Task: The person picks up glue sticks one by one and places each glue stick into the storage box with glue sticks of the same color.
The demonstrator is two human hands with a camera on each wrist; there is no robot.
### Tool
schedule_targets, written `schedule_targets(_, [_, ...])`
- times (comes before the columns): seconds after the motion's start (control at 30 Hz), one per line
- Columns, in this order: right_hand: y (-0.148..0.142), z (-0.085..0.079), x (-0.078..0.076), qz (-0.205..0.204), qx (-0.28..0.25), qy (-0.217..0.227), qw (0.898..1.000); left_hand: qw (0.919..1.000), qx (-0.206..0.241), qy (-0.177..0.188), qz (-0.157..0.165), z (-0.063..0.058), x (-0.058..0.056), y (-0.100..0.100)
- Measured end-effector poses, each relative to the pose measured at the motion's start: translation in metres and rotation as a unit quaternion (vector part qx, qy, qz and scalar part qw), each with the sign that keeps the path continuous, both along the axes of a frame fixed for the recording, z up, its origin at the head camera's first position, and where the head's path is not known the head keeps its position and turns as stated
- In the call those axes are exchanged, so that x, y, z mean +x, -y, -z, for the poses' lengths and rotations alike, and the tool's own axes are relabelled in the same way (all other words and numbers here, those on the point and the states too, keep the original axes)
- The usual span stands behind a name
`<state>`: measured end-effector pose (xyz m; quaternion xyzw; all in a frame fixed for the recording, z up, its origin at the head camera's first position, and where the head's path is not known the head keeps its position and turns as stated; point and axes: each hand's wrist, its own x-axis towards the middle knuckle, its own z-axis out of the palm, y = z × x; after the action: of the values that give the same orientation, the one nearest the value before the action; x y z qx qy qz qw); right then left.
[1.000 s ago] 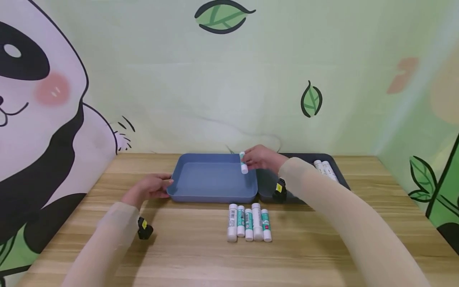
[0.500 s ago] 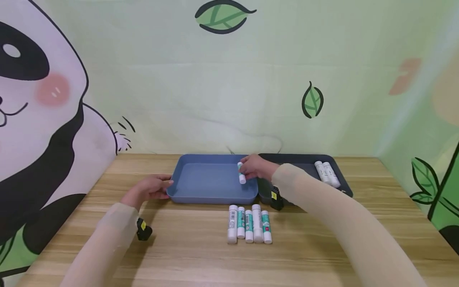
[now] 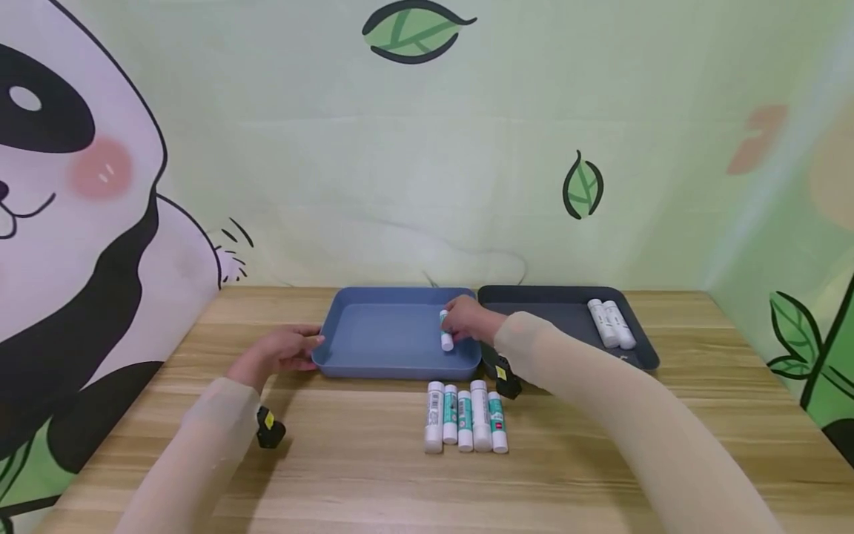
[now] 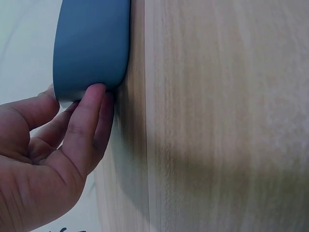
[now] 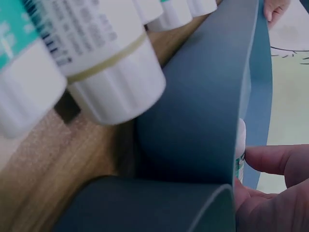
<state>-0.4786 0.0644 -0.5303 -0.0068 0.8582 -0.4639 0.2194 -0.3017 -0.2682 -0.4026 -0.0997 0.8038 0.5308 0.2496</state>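
Observation:
Between thumb and fingers, my right hand [image 3: 468, 317] pinches a small white-and-green glue stick [image 3: 446, 340] low inside the right end of the blue tray [image 3: 373, 371]. Part of this stick is hidden behind the tray wall in the right wrist view. At the tray's left end, my left hand [image 3: 283, 348] holds its corner, thumb at the rim and fingers [image 4: 82, 125] against the outer wall. In front of the tray lies a row of several glue sticks [image 3: 465, 421], large and small side by side.
A dark grey tray [image 3: 547, 297] stands against the right side of the blue one. Two large white glue sticks [image 3: 610, 324] lie at its right end. Behind the wooden table [image 3: 360, 475] rises a printed wall [image 3: 320, 148].
My right hand has lowered the glue stick toward the blue tray's floor, moving slightly left and nearer to me. The left hand has stayed at the tray's corner.

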Motion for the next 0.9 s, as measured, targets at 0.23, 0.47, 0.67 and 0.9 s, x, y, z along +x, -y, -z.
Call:
schedule_targets(0.23, [0.002,0.015,-0.004,-0.007,0.068,-0.032,0.997,1.0,0.004,0.003,0.002,0.003,0.002,-0.003])
schedule_targets(0.47, [0.001,-0.008,0.01,-0.006,0.063,-0.007,0.998,1.0,-0.003,-0.004,0.008,-0.001,0.001,-0.006])
schedule_targets(0.67, [-0.011,-0.077,0.04,-0.022,0.0,0.041,0.999,0.9999,0.003,-0.003,0.01,-0.002,-0.001,-0.005])
schedule_targets(0.9, [-0.023,-0.195,0.116,-0.02,-0.049,0.044,0.998,0.9999,-0.005,0.009,-0.008,0.0,-0.001,-0.002])
